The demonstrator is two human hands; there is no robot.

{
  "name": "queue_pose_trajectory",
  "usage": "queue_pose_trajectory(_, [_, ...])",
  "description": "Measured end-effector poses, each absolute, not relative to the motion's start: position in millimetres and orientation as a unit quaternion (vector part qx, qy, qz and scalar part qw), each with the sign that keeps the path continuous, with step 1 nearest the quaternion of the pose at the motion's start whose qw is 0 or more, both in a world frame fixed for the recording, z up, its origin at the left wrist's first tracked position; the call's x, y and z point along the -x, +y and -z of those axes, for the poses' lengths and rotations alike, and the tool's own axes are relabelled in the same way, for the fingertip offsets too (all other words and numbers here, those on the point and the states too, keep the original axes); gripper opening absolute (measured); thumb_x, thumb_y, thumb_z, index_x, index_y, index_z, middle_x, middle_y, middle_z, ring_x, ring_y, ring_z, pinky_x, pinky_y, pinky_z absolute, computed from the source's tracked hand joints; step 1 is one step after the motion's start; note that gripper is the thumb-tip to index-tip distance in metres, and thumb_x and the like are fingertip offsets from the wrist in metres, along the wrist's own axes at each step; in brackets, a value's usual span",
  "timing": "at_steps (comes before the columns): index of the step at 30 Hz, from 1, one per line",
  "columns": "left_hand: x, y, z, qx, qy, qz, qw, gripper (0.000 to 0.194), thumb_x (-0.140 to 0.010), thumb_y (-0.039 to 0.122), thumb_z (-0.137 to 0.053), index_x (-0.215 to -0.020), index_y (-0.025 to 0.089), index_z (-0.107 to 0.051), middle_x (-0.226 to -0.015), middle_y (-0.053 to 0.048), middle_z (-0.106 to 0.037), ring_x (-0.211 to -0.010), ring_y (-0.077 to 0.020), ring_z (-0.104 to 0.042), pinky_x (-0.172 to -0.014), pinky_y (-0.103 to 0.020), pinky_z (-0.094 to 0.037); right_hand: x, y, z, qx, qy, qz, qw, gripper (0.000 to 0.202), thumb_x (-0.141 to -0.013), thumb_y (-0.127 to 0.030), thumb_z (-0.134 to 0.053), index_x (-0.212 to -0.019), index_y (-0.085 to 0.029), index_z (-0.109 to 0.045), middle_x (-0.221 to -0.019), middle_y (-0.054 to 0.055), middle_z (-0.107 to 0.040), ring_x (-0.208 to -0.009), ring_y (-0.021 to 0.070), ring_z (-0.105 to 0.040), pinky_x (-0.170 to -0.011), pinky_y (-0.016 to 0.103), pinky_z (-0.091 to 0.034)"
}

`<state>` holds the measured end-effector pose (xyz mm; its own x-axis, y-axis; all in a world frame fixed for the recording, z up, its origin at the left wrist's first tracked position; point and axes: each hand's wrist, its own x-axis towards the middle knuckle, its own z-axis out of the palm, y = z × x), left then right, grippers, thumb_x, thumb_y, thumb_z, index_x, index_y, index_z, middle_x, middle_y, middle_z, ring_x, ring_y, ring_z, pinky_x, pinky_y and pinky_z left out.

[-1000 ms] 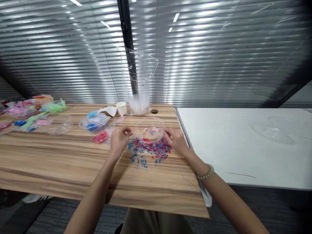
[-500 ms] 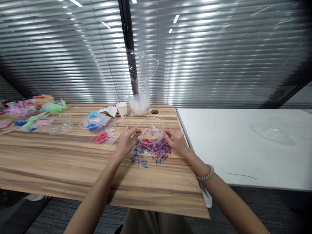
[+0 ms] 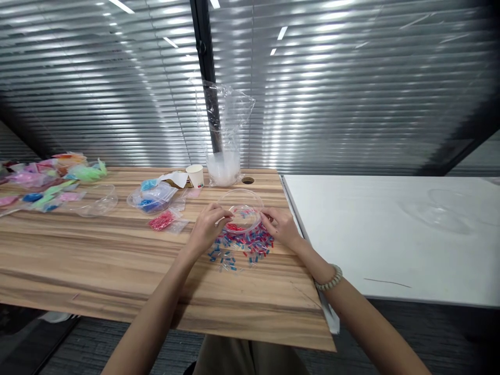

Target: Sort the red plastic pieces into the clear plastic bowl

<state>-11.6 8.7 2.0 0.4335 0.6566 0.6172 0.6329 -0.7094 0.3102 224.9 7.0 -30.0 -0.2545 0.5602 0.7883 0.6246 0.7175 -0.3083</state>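
Note:
A clear round plastic container [image 3: 241,195] with a rim stands on the wood-patterned table, with red pieces [image 3: 234,227] showing inside it. Small red, blue and clear tube-like pieces [image 3: 255,242] lie loose around its near side. My left hand [image 3: 211,225] is at the container's left rim, thumb and forefinger pinched together; anything between the fingertips is too small to name. At the right rim is my right hand [image 3: 279,225], its fingertips closed on the container's edge.
Behind stand a paper cup [image 3: 195,176] and a clear bag of white cups [image 3: 224,166]. To the left lie a bag of red pieces [image 3: 161,221], a filled clear tray [image 3: 152,197] and colourful bags [image 3: 33,177]. A white table [image 3: 390,234] adjoins on the right.
My left hand has shifted slightly right, over the container's rim. My right hand has barely moved, and the container has stayed nearly in place.

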Motion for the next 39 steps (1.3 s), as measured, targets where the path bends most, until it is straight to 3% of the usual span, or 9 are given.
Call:
queue_pose_trajectory(9, [9.6, 4.2, -8.9, -0.836, 0.376, -0.399, 0.003, 0.003, -0.08, 0.016, -0.06, -0.078, 0.018, -0.061, -0.08, -0.001, -0.065, -0.081, -0.0163, -0.053, -0.075, -0.029, -0.04, -224.5, 6.8, 29.2, 0.363, -0.797, 0.029, 0.482, 0.021, -0.088, -0.022, -0.045, -0.095, -0.017, -0.063, -0.082, 0.006, -0.069, -0.069, 0.0154, -0.064, -0.061, 0.025, -0.048])
queue_pose_trajectory(21, [9.1, 4.3, -8.4, -0.837, 0.374, -0.399, 0.017, 0.014, -0.079, 0.006, -0.056, -0.074, 0.018, -0.06, -0.074, 0.001, -0.062, -0.077, -0.0148, -0.051, -0.071, -0.027, -0.04, -224.6, 6.5, 28.5, 0.372, -0.799, 0.027, 0.472, 0.022, -0.088, -0.023, -0.044, -0.096, -0.017, -0.064, -0.08, 0.005, -0.069, -0.066, 0.0148, -0.063, -0.06, 0.025, -0.047])
queue_pose_trajectory(39, [11.0, 5.9, -7.4, -0.847, 0.366, -0.386, 0.018, 0.013, -0.081, 0.009, -0.054, -0.077, 0.019, -0.062, -0.073, 0.0, -0.062, -0.076, -0.0145, -0.052, -0.068, -0.026, -0.04, -224.9, 7.0, 28.1, 0.386, -0.802, 0.006, 0.455, 0.022, -0.088, -0.023, -0.044, -0.096, -0.018, -0.063, -0.083, 0.005, -0.069, -0.068, 0.0154, -0.063, -0.063, 0.025, -0.046])
